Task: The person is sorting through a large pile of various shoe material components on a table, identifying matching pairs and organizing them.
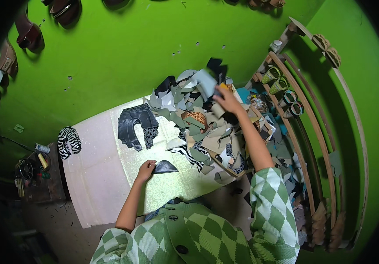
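Note:
My left hand (146, 170) pinches a small dark grey triangular cut piece (164, 167) that lies on the pale glittery sheet (110, 176). My right hand (227, 99) reaches far forward into a heap of leather offcuts (198, 127) and is closed on a light grey-blue scrap (206, 81) lifted above the heap. The heap mixes grey, green, beige, black, zebra-striped and leopard-spotted pieces.
A stack of dark grey cut pieces (135, 124) lies on the sheet left of the heap. A zebra-striped roll (69, 141) sits at the sheet's left edge beside a low stand with tools (33, 171). Curved wooden racks with sandals (286, 92) stand on the right. Shoes (29, 35) hang on the green wall.

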The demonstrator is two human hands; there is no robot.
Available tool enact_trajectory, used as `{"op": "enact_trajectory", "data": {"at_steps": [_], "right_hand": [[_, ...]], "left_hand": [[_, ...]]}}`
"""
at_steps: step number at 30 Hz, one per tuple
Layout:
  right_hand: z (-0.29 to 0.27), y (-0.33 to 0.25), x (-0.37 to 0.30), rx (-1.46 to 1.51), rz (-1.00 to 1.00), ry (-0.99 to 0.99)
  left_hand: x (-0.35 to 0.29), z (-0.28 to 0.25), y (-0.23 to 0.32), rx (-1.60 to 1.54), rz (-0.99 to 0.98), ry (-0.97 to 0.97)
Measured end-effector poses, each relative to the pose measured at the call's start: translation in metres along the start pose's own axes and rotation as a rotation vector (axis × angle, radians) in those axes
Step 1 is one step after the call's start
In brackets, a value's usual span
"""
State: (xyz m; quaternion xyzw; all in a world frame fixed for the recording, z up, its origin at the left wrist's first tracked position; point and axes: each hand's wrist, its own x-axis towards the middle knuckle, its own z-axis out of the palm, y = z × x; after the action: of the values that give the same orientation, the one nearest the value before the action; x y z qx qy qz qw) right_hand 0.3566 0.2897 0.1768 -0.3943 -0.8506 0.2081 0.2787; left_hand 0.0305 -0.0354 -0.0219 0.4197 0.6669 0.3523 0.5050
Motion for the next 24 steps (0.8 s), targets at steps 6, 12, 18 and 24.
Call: {"op": "enact_trajectory", "data": {"at_steps": [6,12,18,24], "right_hand": [[0.009,-0.007,-0.071,0.136,0.251,-0.269],[-0.045,-0.024,-0.187,-0.007,0.339,0.49],[-0.035,-0.001,-0.314,-0.114,0.699,0.69],[0.0,-0.031,-0.305,-0.197,0.727,0.457]], "left_hand": [[-0.02,0.009,0.017,-0.041,-0.016,-0.045],[-0.027,0.02,0.013,0.03,0.01,-0.011],[-0.033,0.046,0.017,0.264,0.238,0.158],[-0.038,0.071,0.045,0.345,0.265,0.206]]}}
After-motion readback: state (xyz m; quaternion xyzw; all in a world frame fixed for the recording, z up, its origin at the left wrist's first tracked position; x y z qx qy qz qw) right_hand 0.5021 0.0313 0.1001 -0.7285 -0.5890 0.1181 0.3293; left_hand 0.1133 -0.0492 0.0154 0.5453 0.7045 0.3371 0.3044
